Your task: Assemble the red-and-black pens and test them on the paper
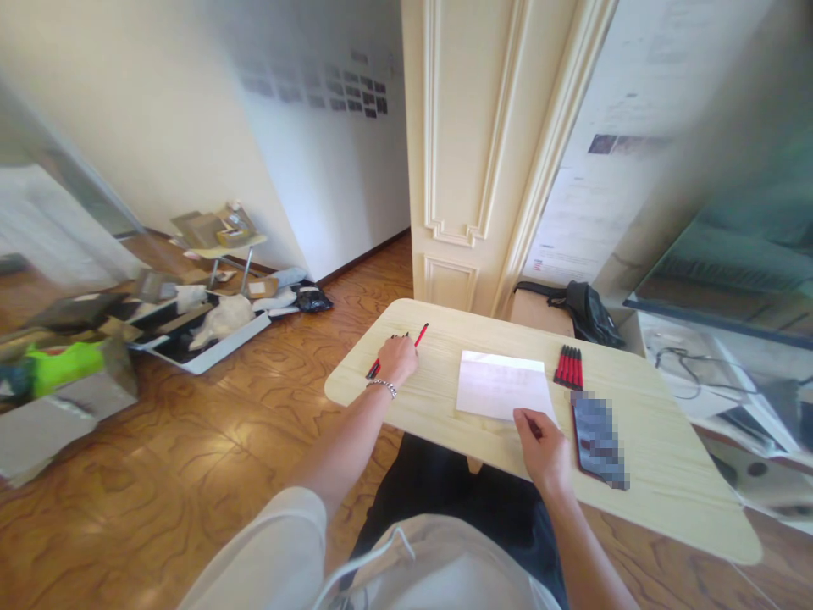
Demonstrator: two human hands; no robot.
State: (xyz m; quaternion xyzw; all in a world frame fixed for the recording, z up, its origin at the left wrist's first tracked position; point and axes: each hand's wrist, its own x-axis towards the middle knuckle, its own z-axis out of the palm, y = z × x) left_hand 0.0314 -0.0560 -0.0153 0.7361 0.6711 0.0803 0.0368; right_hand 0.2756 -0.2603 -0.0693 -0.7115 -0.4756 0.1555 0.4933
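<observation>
My left hand (399, 360) is closed over the left part of the small table, with a red pen with a black end (420, 337) sticking out past its fingers to the upper right. More red and black pens (373, 369) show under and beside this hand, partly hidden by it. A white sheet of paper (501, 385) lies in the middle of the table. At its near right corner rests my right hand (543, 447), fingers curled, with nothing visible in them. Several red and black pens (569, 368) lie in a neat row right of the paper.
A phone (597, 440) with a blurred screen lies right of my right hand on the pale wooden table (686, 500). Beyond the table sits a black bag (588, 312). Boxes and packages (219, 229) crowd the floor and a stool at left. A panelled pillar (467, 152) stands ahead.
</observation>
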